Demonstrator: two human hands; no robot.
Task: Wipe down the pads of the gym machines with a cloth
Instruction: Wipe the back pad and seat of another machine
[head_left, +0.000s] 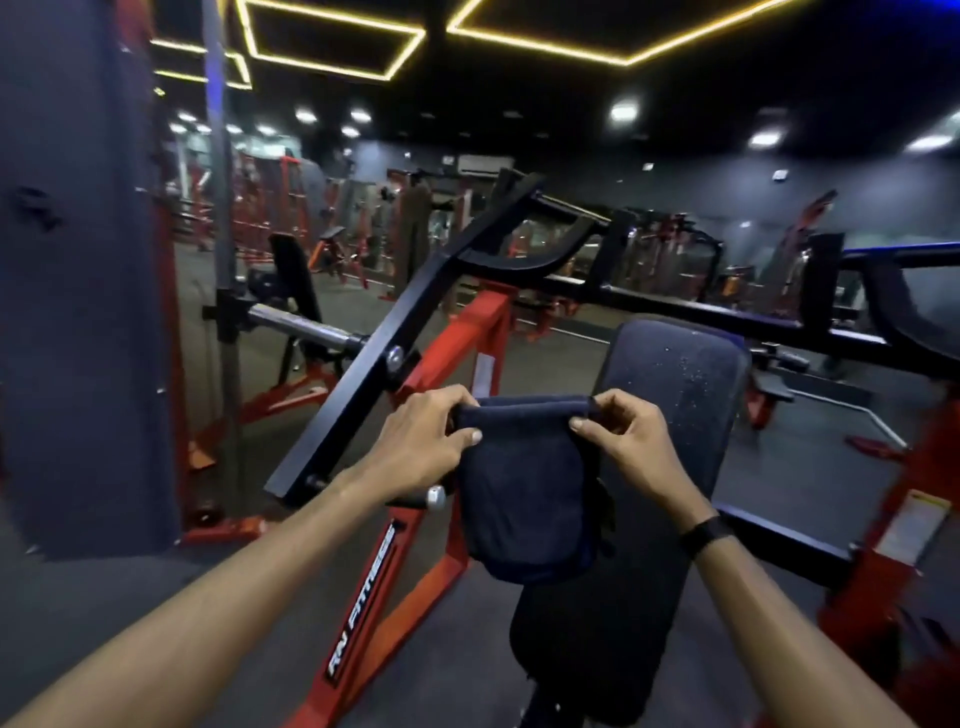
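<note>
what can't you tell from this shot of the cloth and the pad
Head view only:
- The pad: its left part is hidden behind the hanging cloth.
- Fingertips of left hand and right hand: tucked behind the cloth's top edge.
- Far machines: blurred and dark.
- Specks on the pad: too small to identify.

both arms out fwd, hands level

left hand (423, 434) & right hand (626, 441) each pinch, thumb under curled fingers; black band on r wrist.
</note>
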